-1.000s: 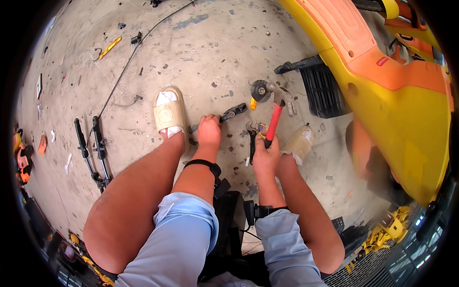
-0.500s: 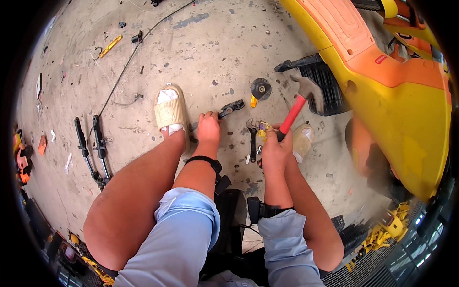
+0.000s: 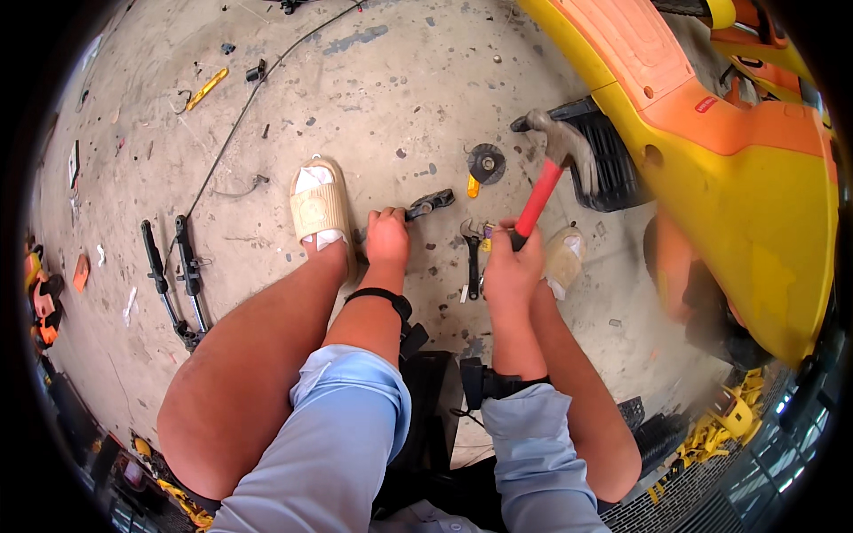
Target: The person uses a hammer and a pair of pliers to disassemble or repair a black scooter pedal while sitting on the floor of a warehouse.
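Note:
In my right hand (image 3: 513, 271) is a claw hammer (image 3: 539, 197), its red and black handle wrapped by my fingers and its metal head raised away from me. My left hand (image 3: 387, 236) is closed around one end of a dark metal part (image 3: 430, 204), whose other end sticks out to the right, low over the concrete floor. Between the hands lies a black adjustable wrench (image 3: 472, 259). A small yellow item (image 3: 487, 238) shows partly behind my right hand. Farther off lies a dark round disc (image 3: 486, 163) with a hole in its middle.
An orange and yellow vehicle body panel (image 3: 737, 213) stands at the right, beside a black ribbed footrest-like part (image 3: 604, 160). Two black fork tubes (image 3: 187, 266) lie at the left. A dark cable (image 3: 258, 89) crosses the floor. My sandal (image 3: 317, 209) is left of my left hand.
The hammer has tilted, its head shifting slightly up and to the left as my right hand turned a little. My left hand stays in place on the dark metal part.

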{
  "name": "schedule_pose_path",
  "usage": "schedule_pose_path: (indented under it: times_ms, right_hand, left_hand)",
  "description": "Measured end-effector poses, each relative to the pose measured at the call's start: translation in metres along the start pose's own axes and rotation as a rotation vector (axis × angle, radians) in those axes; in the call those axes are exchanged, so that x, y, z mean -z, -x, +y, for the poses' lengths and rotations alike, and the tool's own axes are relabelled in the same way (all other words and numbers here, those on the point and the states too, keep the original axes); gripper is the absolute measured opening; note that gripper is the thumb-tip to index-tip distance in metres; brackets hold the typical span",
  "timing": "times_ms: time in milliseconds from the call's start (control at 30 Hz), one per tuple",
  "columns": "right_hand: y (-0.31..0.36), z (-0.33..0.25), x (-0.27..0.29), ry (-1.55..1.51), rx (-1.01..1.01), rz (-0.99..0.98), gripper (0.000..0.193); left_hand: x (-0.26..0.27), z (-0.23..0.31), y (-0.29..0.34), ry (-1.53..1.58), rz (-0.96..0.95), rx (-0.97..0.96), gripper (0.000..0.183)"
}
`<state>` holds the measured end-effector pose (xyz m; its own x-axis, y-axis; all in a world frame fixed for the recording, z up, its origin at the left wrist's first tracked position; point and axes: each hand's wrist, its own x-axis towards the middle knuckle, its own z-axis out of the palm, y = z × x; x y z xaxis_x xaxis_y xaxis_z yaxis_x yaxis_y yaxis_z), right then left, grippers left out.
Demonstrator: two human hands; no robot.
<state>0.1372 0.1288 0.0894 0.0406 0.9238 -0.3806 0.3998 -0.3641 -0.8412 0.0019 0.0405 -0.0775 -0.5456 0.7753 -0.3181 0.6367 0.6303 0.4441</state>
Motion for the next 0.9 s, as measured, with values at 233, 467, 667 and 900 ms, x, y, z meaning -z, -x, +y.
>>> schedule_pose_path:
  times_ms: [233, 467, 667, 900]
  right_hand:
    - [0.018, 0.083, -0.005, 0.382, -0.174, -0.135, 0.012]
    - [-0.008, 0.031, 0.002, 0.082, -0.336, -0.187, 0.012]
    - [-0.001, 0.075, 0.008, 0.600, -0.134, -0.371, 0.020]
    - [0.002, 0.068, 0.007, 0.498, -0.279, -0.356, 0.020]
  left_hand:
    - [-0.006, -0.005, 0.002, -0.040, 0.095, -0.088, 0.024]
    - [0.003, -0.005, 0.001, -0.009, 0.087, -0.022, 0.026]
    - [0.008, 0.007, -0.003, 0.097, 0.099, -0.038, 0.025]
    - [0.005, 0.026, -0.012, 0.152, 0.095, 0.036, 0.025]
